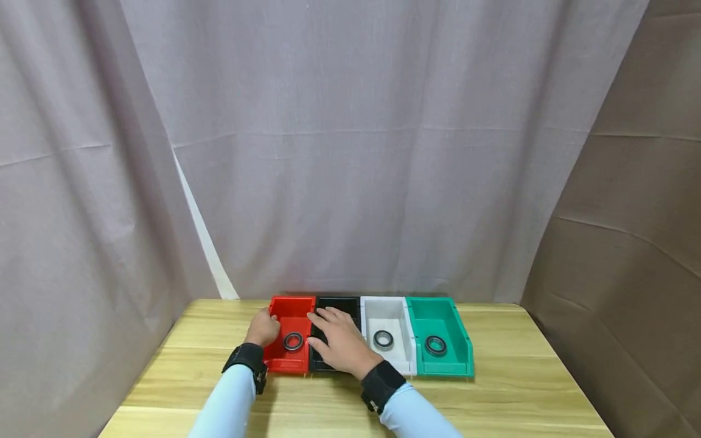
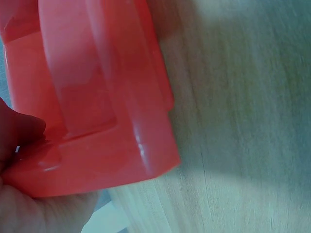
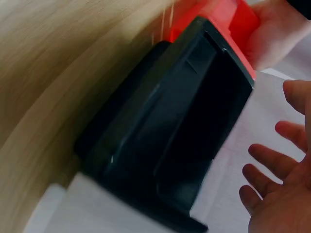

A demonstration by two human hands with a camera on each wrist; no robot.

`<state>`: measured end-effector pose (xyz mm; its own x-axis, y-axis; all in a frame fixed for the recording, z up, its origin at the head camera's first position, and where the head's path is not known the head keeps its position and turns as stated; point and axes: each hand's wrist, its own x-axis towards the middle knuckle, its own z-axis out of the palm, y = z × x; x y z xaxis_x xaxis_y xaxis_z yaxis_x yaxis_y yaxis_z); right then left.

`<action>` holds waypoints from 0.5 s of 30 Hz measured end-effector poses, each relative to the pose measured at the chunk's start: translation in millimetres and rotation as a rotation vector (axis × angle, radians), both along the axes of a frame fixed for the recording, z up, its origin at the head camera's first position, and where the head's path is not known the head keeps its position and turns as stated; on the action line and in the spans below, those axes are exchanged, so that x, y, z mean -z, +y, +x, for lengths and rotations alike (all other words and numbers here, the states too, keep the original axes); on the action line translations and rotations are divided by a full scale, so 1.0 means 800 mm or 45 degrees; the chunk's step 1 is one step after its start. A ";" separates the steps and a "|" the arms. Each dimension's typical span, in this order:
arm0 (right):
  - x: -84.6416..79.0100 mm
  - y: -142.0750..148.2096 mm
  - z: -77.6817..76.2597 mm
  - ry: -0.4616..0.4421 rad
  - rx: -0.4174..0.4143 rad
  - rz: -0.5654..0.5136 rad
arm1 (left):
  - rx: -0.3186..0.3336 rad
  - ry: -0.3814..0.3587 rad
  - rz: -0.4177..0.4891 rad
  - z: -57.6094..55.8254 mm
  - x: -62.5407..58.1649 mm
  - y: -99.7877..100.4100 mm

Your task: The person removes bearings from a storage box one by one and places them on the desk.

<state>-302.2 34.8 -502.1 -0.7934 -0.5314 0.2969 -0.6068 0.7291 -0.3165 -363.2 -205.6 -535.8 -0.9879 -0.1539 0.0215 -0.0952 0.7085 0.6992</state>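
My left hand (image 1: 263,328) grips the left side wall of a red storage bin (image 1: 290,367); in the left wrist view the thumb lies over the rim, with the rest of the hand on the wall's outer side. A ball bearing (image 1: 292,341) lies in that bin. Above the black bin (image 1: 338,303) hovers my right hand (image 1: 344,342), fingers spread and holding nothing. The right wrist view shows a gap between these fingers and the black bin (image 3: 146,131). In the head view the hand hides part of that bin's interior.
To the right, side by side, stand a white bin (image 1: 406,365) with a bearing (image 1: 383,340) and a green bin (image 1: 446,368) with another bearing (image 1: 435,345). All bins stand on a wooden table (image 1: 520,377). Grey curtains (image 1: 350,182) hang behind it.
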 end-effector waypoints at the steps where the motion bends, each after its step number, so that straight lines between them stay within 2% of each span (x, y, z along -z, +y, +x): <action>1: 0.002 -0.005 -0.003 -0.002 -0.009 0.008 | -0.006 0.004 -0.006 0.000 0.000 0.001; 6: 0.010 -0.025 -0.016 -0.012 -0.020 0.053 | -0.016 0.003 -0.018 0.000 -0.002 0.001; 15: 0.012 -0.065 -0.032 0.054 0.014 0.345 | 0.007 0.050 -0.040 0.000 0.001 0.001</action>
<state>-328.2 -17.1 -511.3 -0.7897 -0.5871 0.1783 -0.6066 0.7906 -0.0836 -363.4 -204.8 -536.9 -0.9869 -0.1474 0.0648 -0.0645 0.7304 0.6800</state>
